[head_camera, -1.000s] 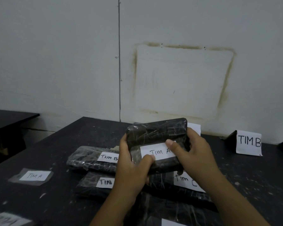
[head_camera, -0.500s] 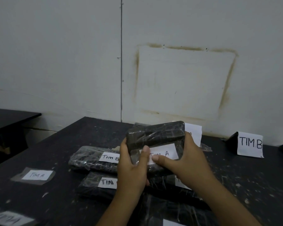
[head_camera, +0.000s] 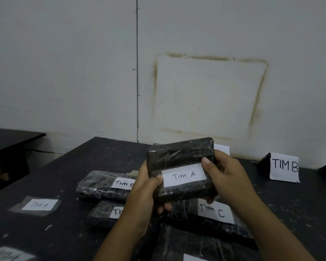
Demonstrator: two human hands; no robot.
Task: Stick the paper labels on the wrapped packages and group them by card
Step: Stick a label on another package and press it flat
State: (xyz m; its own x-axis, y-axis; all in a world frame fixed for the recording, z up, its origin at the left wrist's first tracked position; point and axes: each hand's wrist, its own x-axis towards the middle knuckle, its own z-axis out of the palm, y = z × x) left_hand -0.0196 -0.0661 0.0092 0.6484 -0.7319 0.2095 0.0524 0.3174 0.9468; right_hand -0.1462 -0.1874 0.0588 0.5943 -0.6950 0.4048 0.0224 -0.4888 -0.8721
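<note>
Both hands hold a black plastic-wrapped package (head_camera: 179,155) above the table. A white paper label reading TIM A (head_camera: 183,175) is on its front face. My left hand (head_camera: 145,193) grips the package's left end, thumb at the label's left edge. My right hand (head_camera: 228,176) grips the right end, thumb on the label's right corner. Below lie a package labelled TIM B (head_camera: 100,185), a package (head_camera: 102,213) whose label is partly hidden, and a package labelled TIM C (head_camera: 215,213). A folded card reading TIM B (head_camera: 284,167) stands at the right.
A loose TIM A label on tape (head_camera: 39,205) lies on the dark table (head_camera: 64,166) at the left; another taped label (head_camera: 6,255) is at the bottom left corner. A white card (head_camera: 222,148) peeks out behind the held package. The wall runs close behind the table.
My thumbs slid outward along the TIM A label, from its middle to its two ends, so the whole label now shows. The package stays held in both hands.
</note>
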